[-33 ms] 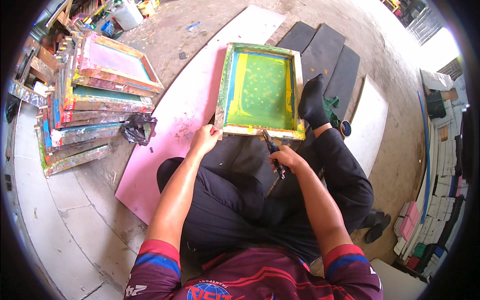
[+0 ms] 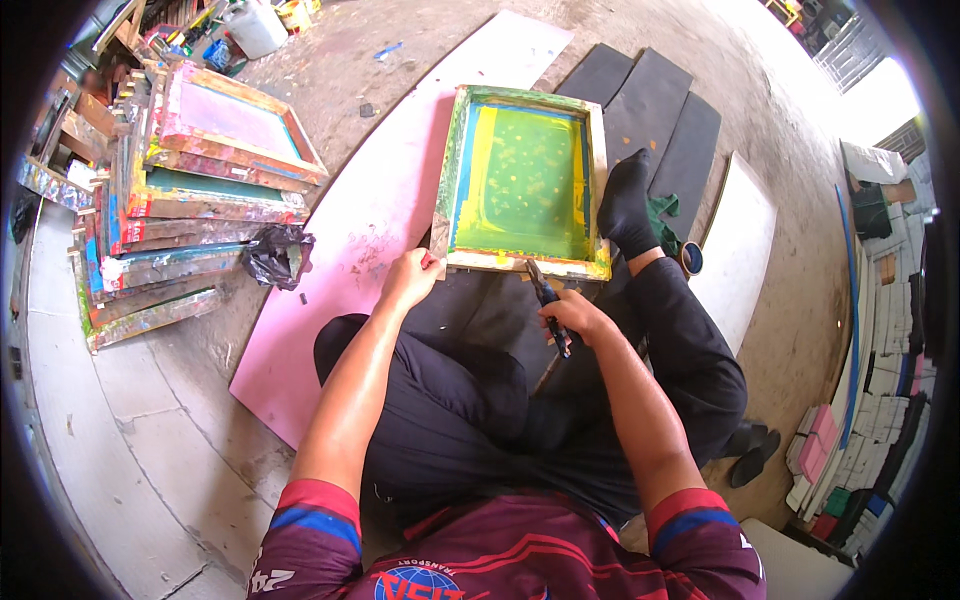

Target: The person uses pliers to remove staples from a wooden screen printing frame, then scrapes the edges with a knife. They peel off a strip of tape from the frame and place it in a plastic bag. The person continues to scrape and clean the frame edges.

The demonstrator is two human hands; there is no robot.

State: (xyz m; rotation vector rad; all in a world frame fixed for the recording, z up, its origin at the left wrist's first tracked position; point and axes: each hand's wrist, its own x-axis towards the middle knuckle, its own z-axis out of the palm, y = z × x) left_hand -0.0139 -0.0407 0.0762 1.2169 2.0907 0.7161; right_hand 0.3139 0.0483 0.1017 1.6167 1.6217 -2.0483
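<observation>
We see a concrete floor (image 2: 620,25) spreading across the upper part of the frame. A long pink board (image 2: 350,220) slants from the top centre to the lower left, with dark panels (image 2: 645,95) at upper centre-right. At upper left we see a stack of paint-smeared screen frames (image 2: 185,233), and right of centre a white board (image 2: 742,235). In the upper centre, the green-meshed wooden screen frame (image 2: 530,180) lies over the pink board and dark panels. Our left hand (image 2: 408,282) is at its lower-left corner, fingertips curled close together; we cannot tell whether they grip the wood. Our right hand (image 2: 573,314), just right of centre, has its fingers wrapped around the dark handles of pliers (image 2: 543,290), whose tip reaches the frame's lower rail. A small round tub (image 2: 690,258) sits right of centre.
</observation>
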